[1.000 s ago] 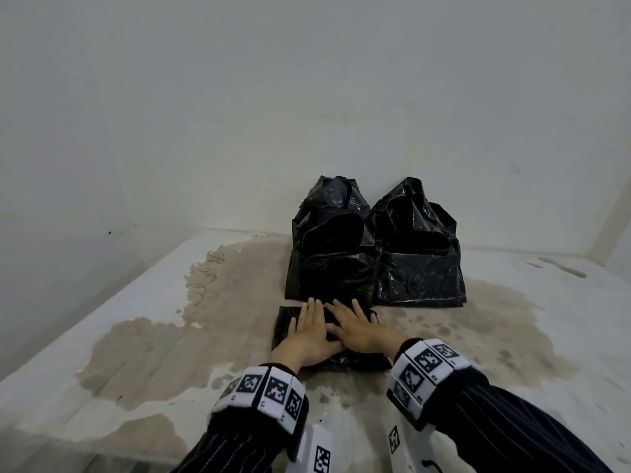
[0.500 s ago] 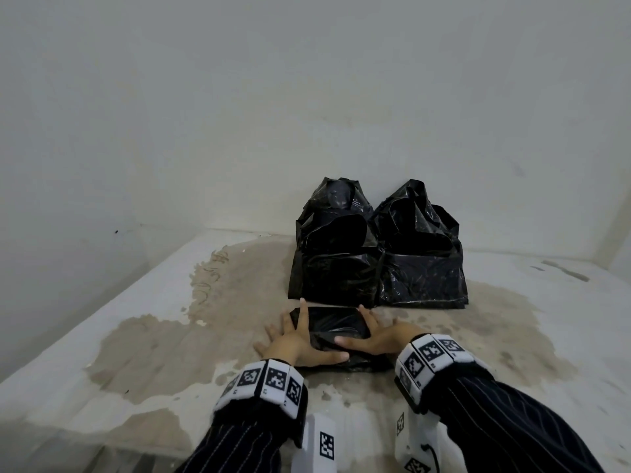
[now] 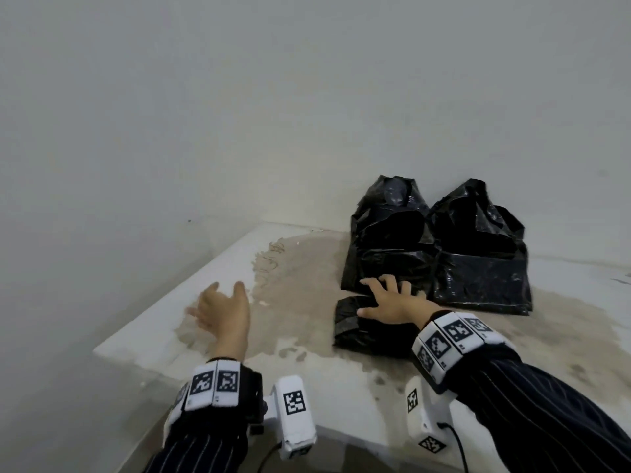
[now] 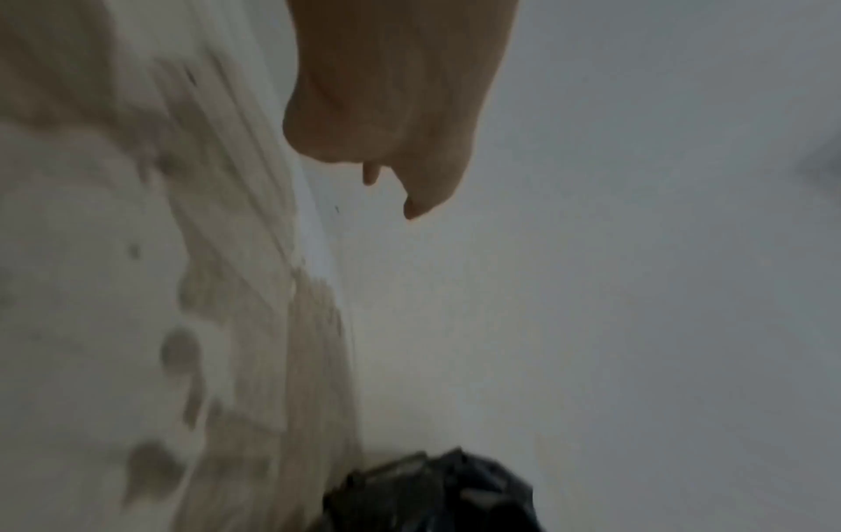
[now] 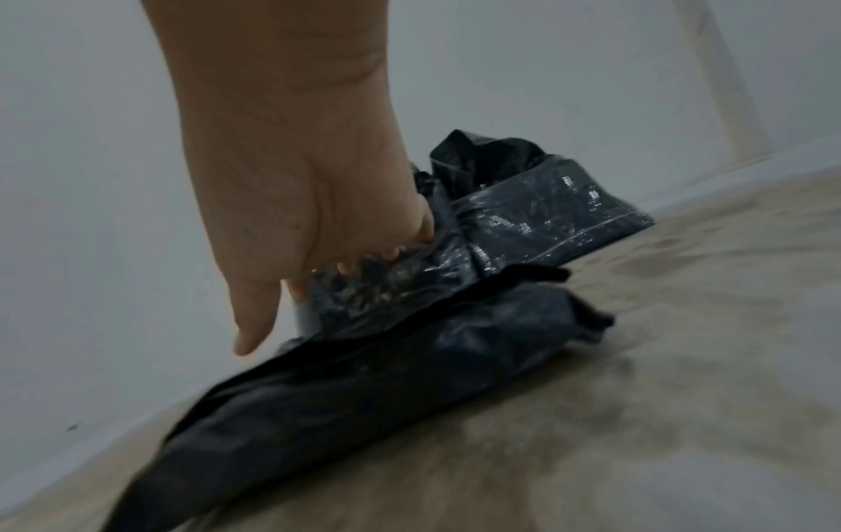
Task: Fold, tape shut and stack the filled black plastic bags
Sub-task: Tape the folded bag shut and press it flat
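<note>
Folded bag (image 3: 368,327) lies flat on the desk (image 3: 307,380), right in front of the two standing bags (image 3: 440,247), touching the left one's foot. My right hand (image 3: 392,305) is spread over its top, fingers (image 5: 391,253) straight and splayed, palm pressing the fold down, not curled round anything. That's the job here: keep the flap pinned so it doesn't spring open. The plastic is slick and crinkly, so I'd bear straight down through the palm rather than push forward, or the bundle will slide into the bags behind.

My left hand (image 3: 222,312) is off to the left, above the stained patch of desk, well apart from the bag, fingers loose and holding nothing. I judge it's heading for tape, though no tape shows in any view. Best thing: keep the right hand's weight on the seam, leave a bare strip of fold free beside the fingers so tape can land across it.
</note>
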